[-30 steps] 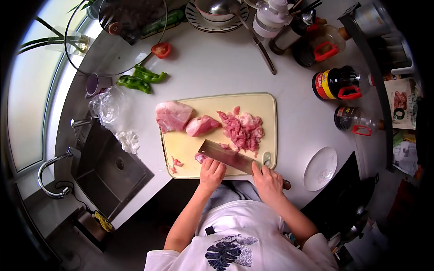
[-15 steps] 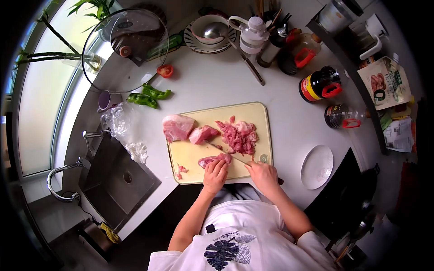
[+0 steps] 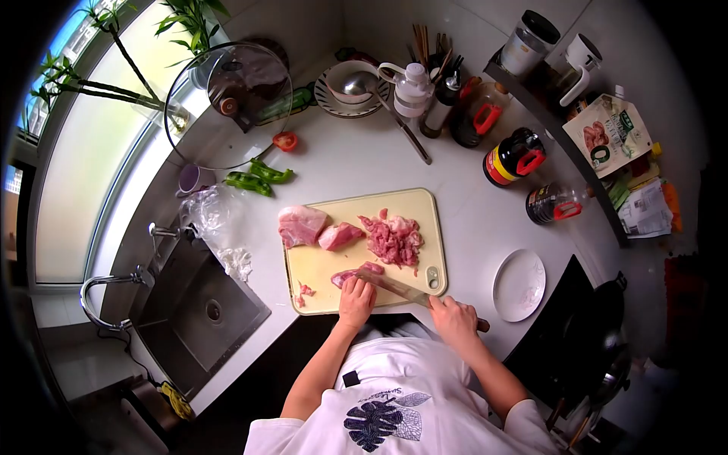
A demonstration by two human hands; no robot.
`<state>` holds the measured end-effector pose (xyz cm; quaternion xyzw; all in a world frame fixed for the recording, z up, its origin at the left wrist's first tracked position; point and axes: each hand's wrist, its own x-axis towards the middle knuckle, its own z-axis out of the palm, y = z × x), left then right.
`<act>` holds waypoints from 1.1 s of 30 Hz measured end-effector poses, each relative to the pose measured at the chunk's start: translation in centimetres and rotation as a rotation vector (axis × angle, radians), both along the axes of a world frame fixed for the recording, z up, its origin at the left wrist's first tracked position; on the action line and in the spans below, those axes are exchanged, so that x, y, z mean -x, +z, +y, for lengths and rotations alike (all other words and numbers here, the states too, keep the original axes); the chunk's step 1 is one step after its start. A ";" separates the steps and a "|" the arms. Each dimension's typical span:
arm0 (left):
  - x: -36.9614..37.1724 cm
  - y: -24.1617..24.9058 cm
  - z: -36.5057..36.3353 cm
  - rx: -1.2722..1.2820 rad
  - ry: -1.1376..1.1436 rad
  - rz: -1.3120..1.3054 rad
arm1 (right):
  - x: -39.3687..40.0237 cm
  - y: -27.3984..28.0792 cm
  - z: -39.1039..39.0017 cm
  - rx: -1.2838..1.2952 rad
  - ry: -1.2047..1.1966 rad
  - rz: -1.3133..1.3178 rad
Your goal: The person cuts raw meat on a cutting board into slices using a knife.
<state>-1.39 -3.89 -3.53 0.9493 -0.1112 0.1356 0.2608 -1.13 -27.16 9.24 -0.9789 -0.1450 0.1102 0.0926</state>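
My left hand (image 3: 356, 305) has its fingers curled down on a strip of raw meat (image 3: 346, 277) near the front edge of the cutting board (image 3: 311, 262). In my right hand (image 3: 455, 320) is a kitchen knife (image 3: 405, 290), gripped by its dark handle. The blade points left, and its tip end lies over the strip, close beside my left fingertips. Behind it sit a large chunk of raw meat (image 3: 301, 226), a smaller chunk (image 3: 340, 236) and a heap of cut meat pieces (image 3: 394, 241). A few small scraps (image 3: 305, 292) lie at the board's left.
Left are a sink (image 3: 199, 318), plastic bag (image 3: 216, 216), green peppers (image 3: 249, 183) and half a tomato (image 3: 285, 142). A glass lid (image 3: 227, 106) stands behind them. A bowl with a ladle (image 3: 356, 82) is at the back. Sauce bottles (image 3: 504, 163) and a white plate (image 3: 519, 285) are right.
The knife has swung so that its blade now crosses the meat strip by my left fingertips. My right hand has moved slightly right and toward me. The whole view has shifted a little.
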 end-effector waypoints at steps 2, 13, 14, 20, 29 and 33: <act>-0.1 0.2 -0.1 0.013 -0.001 -0.024 | -0.1 -1.1 0.5 0.052 -0.007 0.020; -0.1 -0.4 -0.2 0.051 0.019 -0.056 | -1.6 -2.1 -0.5 -0.003 0.077 -0.018; -0.3 -0.1 -0.2 0.068 0.014 -0.063 | -1.7 -1.7 -1.2 -0.012 0.086 0.018; -0.2 -0.1 -0.2 0.044 -0.025 -0.048 | -3.4 -5.5 4.0 -0.010 0.137 -0.045; -0.3 0.1 -0.4 0.034 0.009 -0.046 | -3.5 -1.6 -1.8 -0.210 -0.107 0.105; -0.1 0.0 -0.5 0.045 0.017 -0.050 | -2.3 -1.2 -0.8 -0.269 -0.078 0.038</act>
